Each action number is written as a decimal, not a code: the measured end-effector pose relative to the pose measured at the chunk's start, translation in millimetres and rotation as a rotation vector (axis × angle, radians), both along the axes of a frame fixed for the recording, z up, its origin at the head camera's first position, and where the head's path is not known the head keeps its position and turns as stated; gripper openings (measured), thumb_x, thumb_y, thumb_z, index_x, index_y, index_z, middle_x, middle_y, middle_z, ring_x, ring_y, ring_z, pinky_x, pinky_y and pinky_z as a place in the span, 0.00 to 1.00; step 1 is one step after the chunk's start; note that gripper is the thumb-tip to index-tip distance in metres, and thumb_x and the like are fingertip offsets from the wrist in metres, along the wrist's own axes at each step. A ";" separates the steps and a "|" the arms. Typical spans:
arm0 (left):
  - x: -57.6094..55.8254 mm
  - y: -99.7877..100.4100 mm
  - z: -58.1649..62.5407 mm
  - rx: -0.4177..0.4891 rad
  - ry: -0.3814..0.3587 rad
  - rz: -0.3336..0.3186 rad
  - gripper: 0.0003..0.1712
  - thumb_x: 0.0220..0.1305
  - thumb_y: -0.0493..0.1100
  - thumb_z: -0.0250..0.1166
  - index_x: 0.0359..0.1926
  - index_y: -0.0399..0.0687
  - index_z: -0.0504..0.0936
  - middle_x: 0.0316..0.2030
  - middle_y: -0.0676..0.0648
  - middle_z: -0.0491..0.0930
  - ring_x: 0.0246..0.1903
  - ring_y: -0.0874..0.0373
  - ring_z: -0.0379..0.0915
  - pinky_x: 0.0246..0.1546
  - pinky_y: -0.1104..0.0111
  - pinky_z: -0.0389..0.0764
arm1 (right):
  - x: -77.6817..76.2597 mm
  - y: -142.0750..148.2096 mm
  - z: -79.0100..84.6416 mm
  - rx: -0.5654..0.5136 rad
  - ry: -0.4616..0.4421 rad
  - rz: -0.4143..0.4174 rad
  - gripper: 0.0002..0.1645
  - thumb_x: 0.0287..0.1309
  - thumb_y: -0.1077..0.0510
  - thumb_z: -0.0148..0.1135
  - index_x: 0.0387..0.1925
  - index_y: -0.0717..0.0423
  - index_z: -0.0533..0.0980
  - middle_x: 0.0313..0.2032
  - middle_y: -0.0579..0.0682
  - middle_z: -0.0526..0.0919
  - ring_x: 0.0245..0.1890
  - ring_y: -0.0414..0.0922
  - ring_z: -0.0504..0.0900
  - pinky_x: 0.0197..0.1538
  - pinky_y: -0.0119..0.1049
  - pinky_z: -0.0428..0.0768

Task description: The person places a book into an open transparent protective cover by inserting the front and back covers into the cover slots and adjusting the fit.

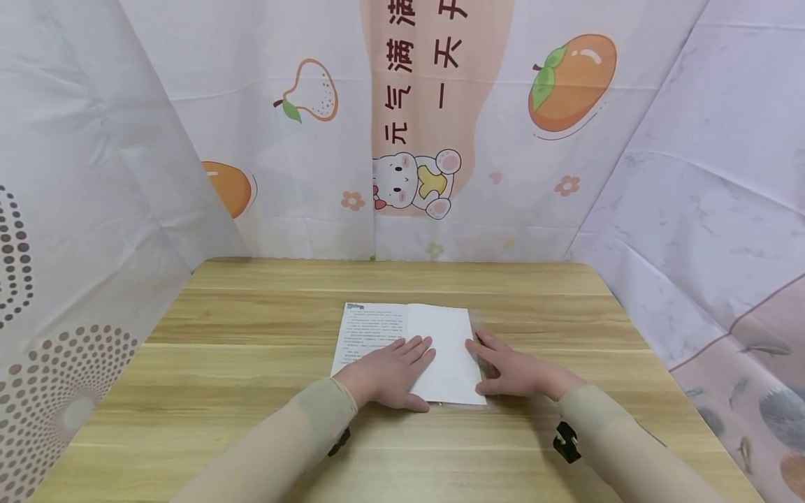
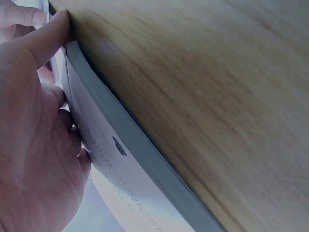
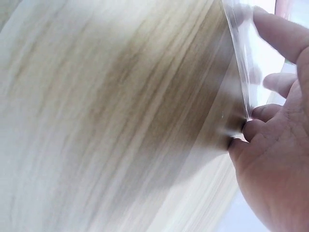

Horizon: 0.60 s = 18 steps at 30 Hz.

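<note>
An open book (image 1: 371,332) lies on the table, its left page printed with lines of text and its right page (image 1: 448,356) plain white. My left hand (image 1: 390,374) rests flat over the middle of the book, fingers spread onto the white page and thumb by the near edge. The left wrist view shows the thick page block (image 2: 135,145) beside that hand. At the book's right edge, my right hand (image 1: 512,367) touches the white page's border with extended fingers and thumb. Clear plastic film (image 3: 241,58) sticks out there, against the right fingers.
The wood-grain table (image 1: 251,349) surrounds the book. Behind it hangs a white curtain (image 1: 251,42) printed with fruit and a cartoon figure, and more cloth hangs at both sides. A black strap piece (image 1: 567,441) is at the right wrist.
</note>
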<state>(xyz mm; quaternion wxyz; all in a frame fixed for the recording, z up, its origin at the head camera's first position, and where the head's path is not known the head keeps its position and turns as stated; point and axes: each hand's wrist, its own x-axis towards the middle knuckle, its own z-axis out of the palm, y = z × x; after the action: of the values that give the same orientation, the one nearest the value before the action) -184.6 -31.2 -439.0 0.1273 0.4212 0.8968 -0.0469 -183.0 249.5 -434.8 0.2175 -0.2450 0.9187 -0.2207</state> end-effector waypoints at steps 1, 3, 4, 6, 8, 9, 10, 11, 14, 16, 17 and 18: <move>0.1 0.0 -0.3 0.002 0.002 0.000 0.54 0.61 0.75 0.50 0.75 0.47 0.47 0.75 0.46 0.41 0.73 0.53 0.34 0.71 0.59 0.47 | -0.1 -0.1 -0.4 -0.008 -0.001 -0.005 0.51 0.60 0.41 0.62 0.75 0.52 0.48 0.74 0.62 0.35 0.72 0.60 0.40 0.67 0.63 0.54; 0.1 0.1 -0.6 0.004 0.007 -0.002 0.54 0.61 0.75 0.50 0.75 0.47 0.46 0.75 0.46 0.41 0.73 0.53 0.34 0.71 0.59 0.47 | -0.2 -0.4 -1.2 -0.021 0.000 -0.017 0.51 0.61 0.40 0.61 0.75 0.50 0.47 0.74 0.61 0.35 0.72 0.60 0.40 0.67 0.64 0.54; 0.1 0.2 -0.6 0.005 0.007 -0.003 0.54 0.61 0.75 0.50 0.75 0.47 0.46 0.75 0.46 0.41 0.73 0.53 0.34 0.71 0.58 0.47 | -0.4 -0.5 -1.9 -0.028 0.002 -0.021 0.51 0.61 0.40 0.61 0.75 0.49 0.47 0.74 0.61 0.35 0.72 0.61 0.40 0.66 0.65 0.54; 0.4 0.3 -0.1 0.009 0.003 -0.002 0.54 0.61 0.75 0.50 0.75 0.47 0.46 0.75 0.45 0.41 0.73 0.53 0.34 0.71 0.58 0.48 | -0.8 -1.0 -2.9 -0.037 0.004 -0.032 0.51 0.61 0.40 0.61 0.75 0.48 0.45 0.74 0.61 0.34 0.72 0.61 0.39 0.66 0.66 0.53; 0.5 0.4 0.6 0.014 -0.002 -0.001 0.55 0.61 0.75 0.50 0.75 0.46 0.46 0.75 0.45 0.41 0.73 0.52 0.34 0.71 0.58 0.48 | -1.2 -1.6 -3.6 -0.052 0.009 -0.040 0.52 0.61 0.40 0.61 0.76 0.47 0.44 0.74 0.61 0.35 0.71 0.61 0.39 0.66 0.67 0.52; 0.5 0.4 1.0 0.018 -0.006 0.000 0.54 0.61 0.75 0.50 0.75 0.46 0.46 0.75 0.45 0.41 0.73 0.52 0.34 0.71 0.58 0.47 | -1.6 -2.0 -3.8 -0.065 0.014 -0.042 0.52 0.61 0.41 0.61 0.76 0.47 0.44 0.74 0.61 0.35 0.71 0.61 0.39 0.66 0.67 0.51; 0.6 0.4 1.3 0.021 -0.008 -0.001 0.54 0.62 0.75 0.50 0.75 0.46 0.46 0.75 0.45 0.41 0.73 0.52 0.34 0.71 0.58 0.47 | -1.9 -2.6 -3.9 -0.081 0.021 -0.040 0.52 0.62 0.42 0.61 0.76 0.48 0.43 0.74 0.62 0.35 0.72 0.61 0.39 0.66 0.67 0.50; 0.6 0.3 1.5 0.026 -0.011 0.000 0.54 0.62 0.75 0.50 0.75 0.46 0.45 0.75 0.45 0.41 0.73 0.52 0.34 0.71 0.58 0.47 | -2.3 -3.2 -3.8 -0.098 0.027 -0.041 0.51 0.62 0.43 0.61 0.76 0.48 0.43 0.74 0.61 0.35 0.72 0.61 0.39 0.66 0.67 0.50; 0.6 0.0 1.3 0.044 -0.018 0.000 0.55 0.62 0.75 0.49 0.75 0.45 0.45 0.75 0.44 0.41 0.73 0.52 0.34 0.71 0.57 0.47 | -4.6 -5.6 -3.7 -0.161 0.054 -0.033 0.51 0.63 0.46 0.61 0.76 0.48 0.42 0.74 0.62 0.36 0.72 0.60 0.39 0.67 0.67 0.48; -0.2 -0.3 -0.2 0.059 -0.022 -0.001 0.55 0.62 0.75 0.49 0.75 0.45 0.45 0.75 0.44 0.40 0.73 0.52 0.33 0.71 0.57 0.47 | -6.1 -6.7 -3.5 -0.194 0.050 -0.046 0.51 0.63 0.46 0.61 0.76 0.43 0.40 0.75 0.61 0.36 0.72 0.59 0.38 0.67 0.66 0.47; -0.6 -0.6 -1.1 0.068 -0.024 -0.001 0.55 0.62 0.75 0.49 0.75 0.45 0.45 0.75 0.44 0.40 0.73 0.51 0.33 0.71 0.57 0.47 | -6.9 -7.1 -3.5 -0.212 0.039 -0.058 0.51 0.63 0.46 0.61 0.76 0.40 0.39 0.75 0.59 0.35 0.72 0.58 0.37 0.68 0.66 0.46; -1.0 -1.0 -1.8 0.076 -0.026 -0.002 0.55 0.62 0.75 0.49 0.75 0.44 0.45 0.75 0.44 0.40 0.73 0.51 0.33 0.71 0.57 0.47 | -7.6 -7.6 -3.2 -0.232 0.027 -0.072 0.52 0.63 0.46 0.61 0.75 0.37 0.38 0.75 0.57 0.35 0.72 0.56 0.37 0.68 0.65 0.45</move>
<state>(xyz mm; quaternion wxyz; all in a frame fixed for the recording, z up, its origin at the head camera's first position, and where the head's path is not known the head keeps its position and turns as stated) -185.6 -32.1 -440.8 0.1230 0.4271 0.8958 -0.0075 -190.7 241.9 -438.1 0.1672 -0.2381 0.8980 -0.3301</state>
